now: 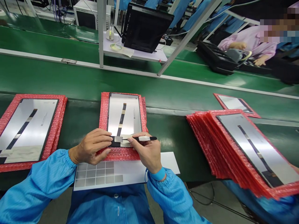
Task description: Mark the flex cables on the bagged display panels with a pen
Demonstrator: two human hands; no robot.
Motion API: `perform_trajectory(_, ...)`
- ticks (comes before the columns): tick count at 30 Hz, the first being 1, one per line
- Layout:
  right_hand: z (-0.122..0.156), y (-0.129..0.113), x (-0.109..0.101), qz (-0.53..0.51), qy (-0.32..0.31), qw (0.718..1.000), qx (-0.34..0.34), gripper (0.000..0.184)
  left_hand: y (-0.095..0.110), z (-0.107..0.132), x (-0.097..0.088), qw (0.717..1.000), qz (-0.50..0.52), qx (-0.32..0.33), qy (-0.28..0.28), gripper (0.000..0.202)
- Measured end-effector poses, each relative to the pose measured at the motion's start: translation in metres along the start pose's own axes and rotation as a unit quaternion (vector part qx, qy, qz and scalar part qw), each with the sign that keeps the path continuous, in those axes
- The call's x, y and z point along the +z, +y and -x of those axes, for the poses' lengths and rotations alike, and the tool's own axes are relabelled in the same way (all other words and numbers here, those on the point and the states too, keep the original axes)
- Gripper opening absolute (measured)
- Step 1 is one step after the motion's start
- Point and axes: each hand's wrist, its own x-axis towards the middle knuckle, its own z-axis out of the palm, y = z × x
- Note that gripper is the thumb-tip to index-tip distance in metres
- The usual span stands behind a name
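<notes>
In the head view, a display panel [130,113] lies silver back up on red bubble-wrap sheets [121,154] before me. A dark ribbon cable [122,116] runs along its back. My right hand [148,152] is closed around a slim black-and-white tweezers-like tool [144,138]. Its thin tip reaches a small grey square sticker [118,139] at the panel's near end. My left hand [94,147] lies with fingers stretched out at the panel's near left corner, fingertips by the sticker. Beneath my wrists is a white sheet [135,175] bearing rows of grey squares.
Another panel [32,124] lies on red wrap at left. At right, a tall leaning stack of red wrap sheets [205,140] carries a panel [257,146]. Beyond the green bench [77,77] are metal posts [101,37], a black monitor [147,28] and a person in pink [252,40].
</notes>
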Motion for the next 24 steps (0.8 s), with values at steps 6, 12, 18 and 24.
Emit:
perform_trajectory(6,-0.0003,0.0018,0.0002,0.007,0.005,1.000,-0.008,0.025,0.0007,-0.0001,-0.0019,1.000,0.010,0.011,-0.013,0.034)
perform_trajectory(12,-0.0003,0.0018,0.0006,0.001,0.003,1.000,-0.009,0.024,0.0006,0.0002,-0.0015,0.999,0.001,0.018,-0.044,0.045)
perform_trajectory(18,-0.0003,0.0010,0.0007,0.005,0.003,1.000,-0.010,0.022,0.0005,0.0020,0.0006,0.998,-0.010,0.021,-0.054,0.040)
perform_trajectory(24,-0.0006,0.0006,0.0005,0.014,0.000,1.000,-0.008,0.020,-0.0007,0.0034,0.0013,0.998,-0.024,0.024,-0.058,0.042)
